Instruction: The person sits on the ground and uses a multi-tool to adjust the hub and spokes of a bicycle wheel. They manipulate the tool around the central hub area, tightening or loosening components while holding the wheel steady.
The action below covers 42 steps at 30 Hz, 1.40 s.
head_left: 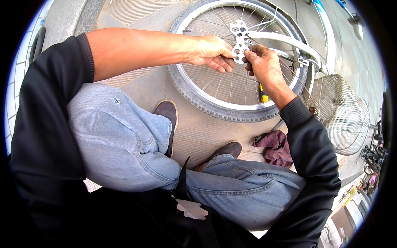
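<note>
Between my hands is a flat silver multi-hole bicycle spanner (240,32), held above the spokes of a bicycle wheel (194,89). My right hand (266,66) pinches the spanner's near end with thumb and fingers. From the left, my left hand (215,53) closes its thumb and forefinger at the edge of that same end, its other fingers curled below. The wheel has a knobbly black tyre and a silver rim. Beside the spanner, a white fork (289,38) runs to the right. My hands and the spanner partly hide the hub.
A wire mesh basket (333,93) sits right of the wheel. Something yellow and black (263,93) shows through the spokes. A dark red cloth (278,149) lies near my right foot (227,151). A grey stone edge (89,18) is at the far left; more bicycles (374,159) stand far right.
</note>
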Available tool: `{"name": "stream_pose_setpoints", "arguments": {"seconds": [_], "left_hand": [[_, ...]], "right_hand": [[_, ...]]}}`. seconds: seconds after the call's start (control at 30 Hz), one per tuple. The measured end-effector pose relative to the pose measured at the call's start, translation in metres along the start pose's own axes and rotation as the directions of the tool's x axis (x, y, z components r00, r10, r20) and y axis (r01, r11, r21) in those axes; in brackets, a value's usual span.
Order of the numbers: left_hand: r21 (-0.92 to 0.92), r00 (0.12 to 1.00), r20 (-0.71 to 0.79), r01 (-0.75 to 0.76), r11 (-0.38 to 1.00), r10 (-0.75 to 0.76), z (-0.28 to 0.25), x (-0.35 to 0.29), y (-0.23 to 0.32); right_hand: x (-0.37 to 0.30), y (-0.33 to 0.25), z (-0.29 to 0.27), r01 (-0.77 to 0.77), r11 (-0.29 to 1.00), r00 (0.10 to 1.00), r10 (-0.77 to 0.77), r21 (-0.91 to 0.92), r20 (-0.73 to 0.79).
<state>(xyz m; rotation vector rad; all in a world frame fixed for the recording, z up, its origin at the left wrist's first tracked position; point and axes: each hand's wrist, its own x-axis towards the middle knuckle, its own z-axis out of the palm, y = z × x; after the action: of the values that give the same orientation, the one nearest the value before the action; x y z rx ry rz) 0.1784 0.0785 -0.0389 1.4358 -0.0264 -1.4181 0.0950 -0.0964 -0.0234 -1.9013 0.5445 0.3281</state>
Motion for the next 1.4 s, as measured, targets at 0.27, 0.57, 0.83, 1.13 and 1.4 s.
{"name": "stream_pose_setpoints", "arguments": {"seconds": [0.27, 0.57, 0.83, 1.13, 1.4], "left_hand": [[-0.024, 0.999, 0.054, 0.011, 1.0, -0.01, -0.001, 0.004, -0.002], [-0.062, 0.998, 0.055, 0.013, 0.998, -0.01, 0.004, 0.011, -0.001], [-0.091, 0.997, 0.078, 0.009, 0.996, -0.002, 0.014, 0.012, 0.003], [-0.106, 0.996, 0.093, 0.023, 0.994, -0.013, 0.022, 0.014, 0.007], [-0.11, 0.997, 0.081, 0.014, 0.994, -0.005, 0.025, 0.012, 0.008]], "right_hand": [[-0.003, -0.001, -0.002, -0.029, 0.999, 1.0, 0.028, -0.016, -0.006], [0.001, 0.0, -0.006, -0.033, 0.999, 0.999, 0.032, -0.011, -0.038], [0.005, 0.005, -0.013, -0.013, 1.0, 0.997, 0.011, -0.027, -0.079], [0.005, -0.001, -0.018, -0.044, 0.997, 0.99, 0.036, -0.058, -0.136], [0.0, -0.004, -0.015, -0.09, 0.996, 0.981, 0.089, 0.005, -0.17]]}}
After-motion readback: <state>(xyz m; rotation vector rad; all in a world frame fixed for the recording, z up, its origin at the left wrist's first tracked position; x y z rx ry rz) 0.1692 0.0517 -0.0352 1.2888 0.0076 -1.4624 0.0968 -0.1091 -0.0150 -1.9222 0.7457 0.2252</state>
